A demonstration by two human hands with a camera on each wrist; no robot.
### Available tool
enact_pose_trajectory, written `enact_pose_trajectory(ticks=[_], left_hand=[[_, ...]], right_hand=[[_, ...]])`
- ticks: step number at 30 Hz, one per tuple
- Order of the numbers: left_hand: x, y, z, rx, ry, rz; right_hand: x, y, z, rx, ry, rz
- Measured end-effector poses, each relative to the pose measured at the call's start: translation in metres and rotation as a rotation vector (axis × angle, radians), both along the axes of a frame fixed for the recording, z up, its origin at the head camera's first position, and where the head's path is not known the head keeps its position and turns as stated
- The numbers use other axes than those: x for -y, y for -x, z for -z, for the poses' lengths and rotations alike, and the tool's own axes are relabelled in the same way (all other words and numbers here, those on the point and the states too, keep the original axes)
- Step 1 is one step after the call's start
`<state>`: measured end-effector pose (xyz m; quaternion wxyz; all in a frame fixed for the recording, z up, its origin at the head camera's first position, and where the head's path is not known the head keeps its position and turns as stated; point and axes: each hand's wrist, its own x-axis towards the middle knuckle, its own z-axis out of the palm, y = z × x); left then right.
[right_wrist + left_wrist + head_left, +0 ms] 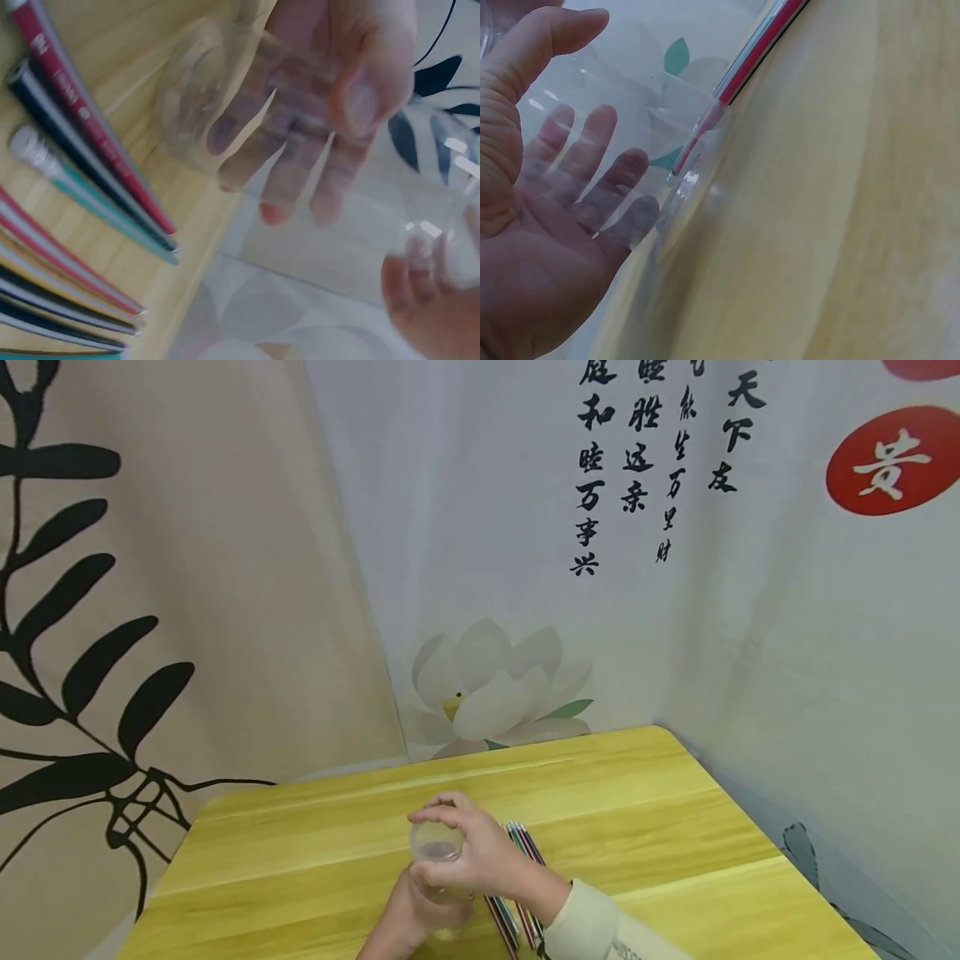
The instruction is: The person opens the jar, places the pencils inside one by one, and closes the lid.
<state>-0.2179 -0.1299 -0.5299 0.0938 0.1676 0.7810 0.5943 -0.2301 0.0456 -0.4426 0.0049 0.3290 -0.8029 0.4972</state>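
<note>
A clear plastic cup (437, 842) is between both hands in the head view, its round upper end toward the camera. My left hand (429, 906) grips its lower body, thumb on one side and fingers behind the see-through wall, as the left wrist view shows. With thumb and fingers spread around the upper end, my right hand (483, 852) holds the cup from above. In the left wrist view the cup's base (686, 187) is close over the wooden tabletop. Several pencils (82, 112) lie beside the cup, partly hidden under the right forearm in the head view.
The yellow wood-grain table (675, 827) has a rounded far corner. Behind it hang a beige curtain (262, 568) with dark leaves and a pale cloth (465, 510) with writing and a lotus print.
</note>
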Motion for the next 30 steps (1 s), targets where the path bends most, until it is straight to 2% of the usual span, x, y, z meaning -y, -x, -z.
enact_pose_trajectory(ticks=[1, 3, 6, 8, 9, 10, 16, 17, 23, 30], left_hand=[[0.0, 0.0, 0.001, 0.018, -0.034, 0.001], [-0.002, 0.003, 0.002, -0.021, -0.08, 0.018], [-0.008, 0.011, 0.006, -0.197, -0.122, 0.081], [-0.011, 0.014, 0.008, -0.33, -0.123, 0.111], [-0.012, 0.015, 0.009, -0.377, -0.12, 0.114], [-0.012, 0.015, 0.009, -0.369, -0.126, 0.104], [-0.004, 0.004, 0.009, -0.062, -0.155, 0.049], [-0.004, 0.004, 0.008, -0.042, -0.146, 0.047], [-0.006, 0.005, 0.006, -0.068, -0.091, 0.032], [-0.005, 0.001, 0.008, -0.025, -0.085, 0.016]], right_hand=[[0.001, -0.003, -0.001, -0.038, -0.02, 0.025], [0.004, -0.007, -0.002, -0.154, -0.07, 0.083], [0.008, -0.013, -0.002, -0.333, -0.13, 0.169], [0.009, -0.014, -0.001, -0.395, -0.144, 0.197], [0.009, -0.014, -0.001, -0.4, -0.14, 0.193], [0.009, -0.014, 0.0, -0.39, -0.131, 0.183], [0.006, -0.006, 0.001, -0.274, -0.062, 0.104], [0.005, -0.005, 0.001, -0.268, -0.054, 0.099], [0.003, -0.004, -0.001, -0.277, -0.04, 0.08], [0.0, -0.002, -0.001, -0.268, -0.068, 0.03]])
